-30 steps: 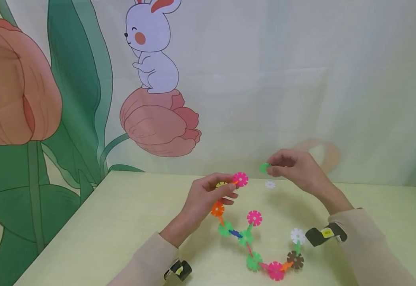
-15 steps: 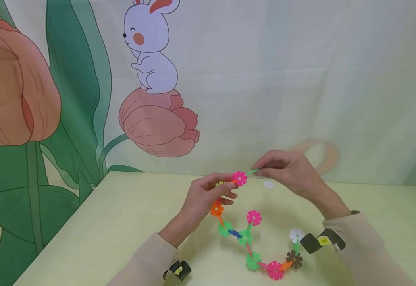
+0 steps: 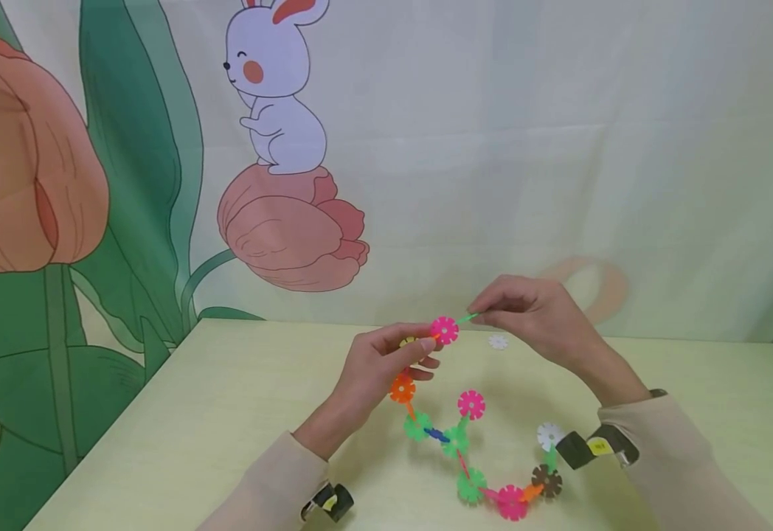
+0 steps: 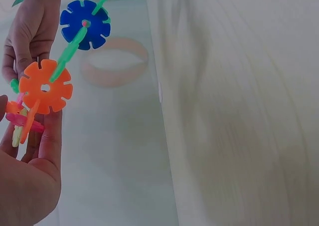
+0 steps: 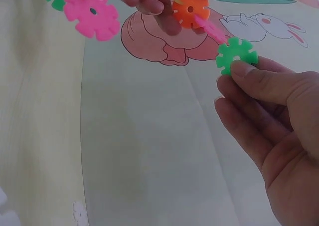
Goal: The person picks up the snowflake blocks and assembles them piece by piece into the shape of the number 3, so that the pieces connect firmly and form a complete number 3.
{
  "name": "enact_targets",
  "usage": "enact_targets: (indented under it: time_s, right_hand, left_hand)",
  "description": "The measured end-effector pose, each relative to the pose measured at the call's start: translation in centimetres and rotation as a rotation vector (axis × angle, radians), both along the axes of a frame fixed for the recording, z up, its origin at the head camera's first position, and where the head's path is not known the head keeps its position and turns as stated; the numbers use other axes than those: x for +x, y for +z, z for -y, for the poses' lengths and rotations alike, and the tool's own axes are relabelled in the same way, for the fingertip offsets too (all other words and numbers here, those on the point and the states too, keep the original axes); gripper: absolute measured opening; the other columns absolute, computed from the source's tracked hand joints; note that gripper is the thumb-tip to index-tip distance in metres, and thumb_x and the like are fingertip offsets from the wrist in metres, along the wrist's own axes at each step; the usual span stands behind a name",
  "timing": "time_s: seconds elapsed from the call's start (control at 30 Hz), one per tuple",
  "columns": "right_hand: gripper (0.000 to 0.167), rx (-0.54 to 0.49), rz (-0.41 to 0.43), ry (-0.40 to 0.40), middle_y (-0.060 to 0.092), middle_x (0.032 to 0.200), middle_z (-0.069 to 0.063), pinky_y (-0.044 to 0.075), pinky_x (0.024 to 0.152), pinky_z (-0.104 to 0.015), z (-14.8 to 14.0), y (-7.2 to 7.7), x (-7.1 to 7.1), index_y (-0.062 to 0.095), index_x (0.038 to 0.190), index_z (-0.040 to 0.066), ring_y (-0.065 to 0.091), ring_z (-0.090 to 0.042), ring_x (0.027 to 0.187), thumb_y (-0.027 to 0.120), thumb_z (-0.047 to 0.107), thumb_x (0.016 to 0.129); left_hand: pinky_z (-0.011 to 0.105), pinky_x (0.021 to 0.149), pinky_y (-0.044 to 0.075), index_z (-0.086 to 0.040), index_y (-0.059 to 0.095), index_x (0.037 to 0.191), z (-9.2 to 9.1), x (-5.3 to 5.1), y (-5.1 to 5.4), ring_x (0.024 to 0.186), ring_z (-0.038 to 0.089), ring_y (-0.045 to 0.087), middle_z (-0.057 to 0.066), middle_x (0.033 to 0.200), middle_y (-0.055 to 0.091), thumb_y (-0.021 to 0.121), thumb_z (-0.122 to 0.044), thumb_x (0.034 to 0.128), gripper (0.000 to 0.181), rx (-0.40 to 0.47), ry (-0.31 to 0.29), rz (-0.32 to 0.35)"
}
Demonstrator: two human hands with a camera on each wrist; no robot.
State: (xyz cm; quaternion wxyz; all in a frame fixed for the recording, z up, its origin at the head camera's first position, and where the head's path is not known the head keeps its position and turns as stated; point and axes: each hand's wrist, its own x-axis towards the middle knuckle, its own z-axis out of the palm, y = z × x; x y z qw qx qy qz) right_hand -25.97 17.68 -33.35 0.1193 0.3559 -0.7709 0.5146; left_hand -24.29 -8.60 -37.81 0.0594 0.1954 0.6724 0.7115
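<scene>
A chain of colourful notched plastic discs (snowflake building discs) hangs from my left hand (image 3: 383, 361), which grips its upper end with thumb and fingers. Past its fingertips, a pink disc (image 3: 445, 330) sticks out. My right hand (image 3: 532, 313) pinches a green disc (image 5: 237, 55) between thumb and forefinger. In the right wrist view, the green disc meets the pink one's edge, beside an orange disc (image 5: 191, 10); how deep the slots sit cannot be told. The left wrist view shows another orange disc (image 4: 45, 87) and a blue disc (image 4: 85, 24) close to the left hand.
The chain's lower part curves over the pale yellow table (image 3: 227, 413), with a brown disc (image 3: 547, 481) and a white disc (image 3: 549, 436) at its right end. A loose white disc (image 3: 498, 341) lies at the back. Behind the table hangs a printed cloth (image 3: 426, 147).
My right hand has moved left with the green disc, turning it edge-on to the head view and bringing it against the pink disc. The left hand has stayed nearly still.
</scene>
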Motion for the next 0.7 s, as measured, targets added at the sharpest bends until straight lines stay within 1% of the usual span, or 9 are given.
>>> enact_targets:
  time_s: [0.13,0.2,0.33,0.47,0.6,0.7]
  right_hand:
    - [0.021,0.006,-0.016,-0.002,0.075,0.096,-0.008,0.061,0.078,-0.025,-0.1,0.0,0.0,0.080,0.102,0.005,0.074,-0.016,0.085,0.075,-0.013,0.091]
    - [0.021,0.006,-0.022,-0.004,0.075,0.096,-0.008,0.061,0.078,-0.025,-0.1,0.1,0.0,0.080,0.102,0.004,0.074,-0.015,0.084,0.075,-0.014,0.091]
    - [0.021,0.006,-0.025,-0.004,0.075,0.096,-0.008,0.061,0.078,-0.025,0.0,0.0,0.0,0.080,0.101,0.003,0.074,-0.015,0.085,0.075,-0.014,0.090]
    - [0.020,0.003,-0.021,0.004,0.075,0.096,-0.008,0.061,0.078,-0.025,0.4,-0.1,0.1,0.080,0.100,0.003,0.074,-0.018,0.085,0.076,-0.013,0.090]
    - [0.021,-0.002,-0.062,-0.012,0.076,0.094,-0.007,0.061,0.076,-0.025,0.7,-0.2,0.2,0.081,0.098,0.003,0.074,-0.016,0.083,0.078,-0.015,0.087]
    - [0.022,0.006,-0.100,-0.029,0.076,0.092,-0.002,0.059,0.071,-0.023,1.0,-0.3,0.2,0.082,0.096,0.004,0.073,-0.015,0.080,0.080,-0.015,0.086]
  left_hand:
    - [0.042,0.086,0.064,-0.004,0.076,0.126,0.0,0.0,0.0,0.097,0.030,0.078,0.014,0.114,0.077,0.074,-0.019,0.1024,0.028,-0.008,-0.003,0.001]
    - [0.042,0.086,0.064,-0.005,0.076,0.127,0.0,0.0,0.0,0.096,0.028,0.078,0.015,0.114,0.077,0.074,-0.019,0.1025,0.028,-0.009,-0.006,0.000]
    - [0.042,0.086,0.064,-0.004,0.076,0.127,0.0,0.0,-0.1,0.097,0.030,0.078,0.018,0.115,0.076,0.074,-0.019,0.1024,0.029,-0.006,-0.014,0.001]
    - [0.042,0.086,0.064,-0.005,0.076,0.127,0.0,0.0,-0.2,0.097,0.030,0.078,0.016,0.114,0.077,0.074,-0.020,0.1024,0.029,-0.012,-0.014,-0.004]
    - [0.042,0.085,0.064,-0.005,0.077,0.127,0.1,0.0,-0.2,0.098,0.032,0.078,0.014,0.113,0.077,0.074,-0.020,0.1022,0.029,-0.012,-0.016,-0.006]
    - [0.043,0.085,0.064,-0.004,0.077,0.128,0.1,-0.1,-0.2,0.101,0.036,0.077,0.015,0.114,0.077,0.075,-0.018,0.1018,0.030,-0.002,-0.026,-0.003]
